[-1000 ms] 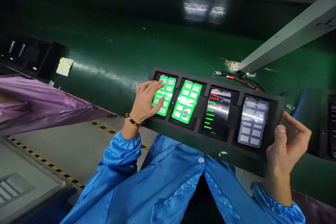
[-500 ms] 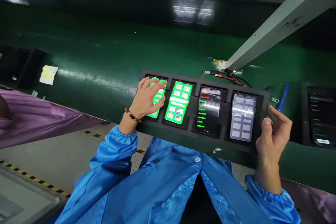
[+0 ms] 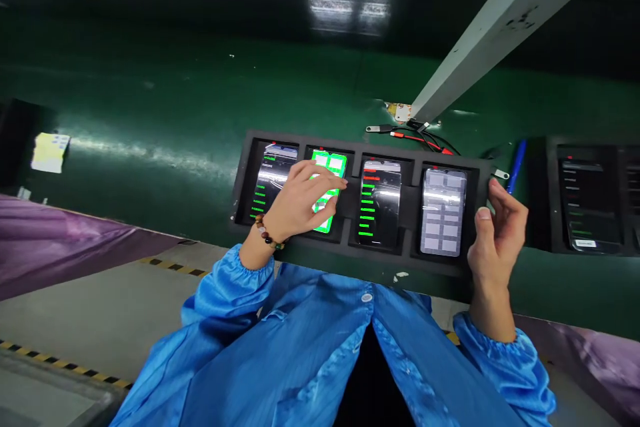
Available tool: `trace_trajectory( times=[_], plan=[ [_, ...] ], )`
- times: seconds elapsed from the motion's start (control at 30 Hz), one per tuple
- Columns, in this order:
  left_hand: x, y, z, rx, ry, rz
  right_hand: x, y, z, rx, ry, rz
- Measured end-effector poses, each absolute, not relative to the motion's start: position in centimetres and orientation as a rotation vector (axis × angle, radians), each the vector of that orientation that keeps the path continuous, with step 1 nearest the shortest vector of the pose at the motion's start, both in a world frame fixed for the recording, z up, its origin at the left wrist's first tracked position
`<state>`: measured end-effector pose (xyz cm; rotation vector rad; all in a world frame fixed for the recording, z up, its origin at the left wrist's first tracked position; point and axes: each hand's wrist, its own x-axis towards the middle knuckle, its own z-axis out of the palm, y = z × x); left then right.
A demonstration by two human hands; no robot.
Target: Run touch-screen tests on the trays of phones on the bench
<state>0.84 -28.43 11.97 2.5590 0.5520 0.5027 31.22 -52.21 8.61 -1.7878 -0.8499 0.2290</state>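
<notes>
A black foam tray [image 3: 354, 160] lies on the green table with several smartphones in its slots. My left hand [image 3: 305, 200], a bead bracelet at its wrist, is over the second phone [image 3: 333, 162], whose screen shows a green and white grid. Its fingers are spread and hold nothing; whether a fingertip touches the glass I cannot tell. Left of it, the first phone [image 3: 267, 177] shows a dark list with green lines. The third phone [image 3: 379, 203] has red and green lines; the fourth phone [image 3: 443, 213] a grey grid. My right hand [image 3: 503, 233] is at the tray's right end, thumb and fingers apart.
Beyond the tray are black and red cables [image 3: 425, 137] at the foot of a slanting grey post [image 3: 480, 40]. A blue pen [image 3: 517, 165] lies between this tray and another black tray [image 3: 550, 200] with phones. A yellow paper [image 3: 50, 152] is at the left.
My left hand has moved right from the first phone to the second. The first phone's screen has turned from green grid to dark list. My right hand stays at the tray's end.
</notes>
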Motion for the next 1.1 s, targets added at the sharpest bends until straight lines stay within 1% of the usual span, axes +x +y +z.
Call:
trace_trajectory(
  times=[0.1, 0.23, 0.33, 0.43, 0.57, 0.73, 0.9, 1.0, 1.1],
  plan=[
    [2.2, -29.5, 11.6, 2.583, 0.447, 0.496, 30.5, -52.6, 9.1, -1.865, -0.943, 0.163],
    [2.7, -30.8, 11.7, 2.585, 0.422, 0.433, 30.4, -52.8, 9.7, -1.938, -1.069, 0.087],
    [2.5, -31.7, 12.0, 2.589, 0.451, 0.379, 30.5, -52.8, 9.6, -1.910, -1.090, 0.063],
    [2.2, -32.6, 12.1, 2.577, 0.528, 0.413, 30.6, -52.7, 9.4, -1.897, -1.090, 0.042],
    [2.0, -34.0, 12.2, 2.595, 0.522, 0.475, 30.6, -52.7, 9.4, -1.898, -1.098, 0.068],
    [2.2, -34.5, 11.9, 2.619, 0.447, 0.450, 30.7, -52.8, 9.5, -1.877, -1.148, 0.084],
    [3.6, -33.7, 12.0, 2.607, 0.657, 0.534, 31.8, -51.9, 9.9, -1.880, -1.242, 0.116],
    [5.3, -32.9, 12.2, 2.627, 0.762, 0.462, 32.7, -50.7, 10.2, -1.886, -1.352, 0.151],
    [6.6, -32.2, 12.3, 2.664, 0.757, 0.388, 33.1, -49.3, 10.5, -1.915, -1.476, 0.223]
  ],
)
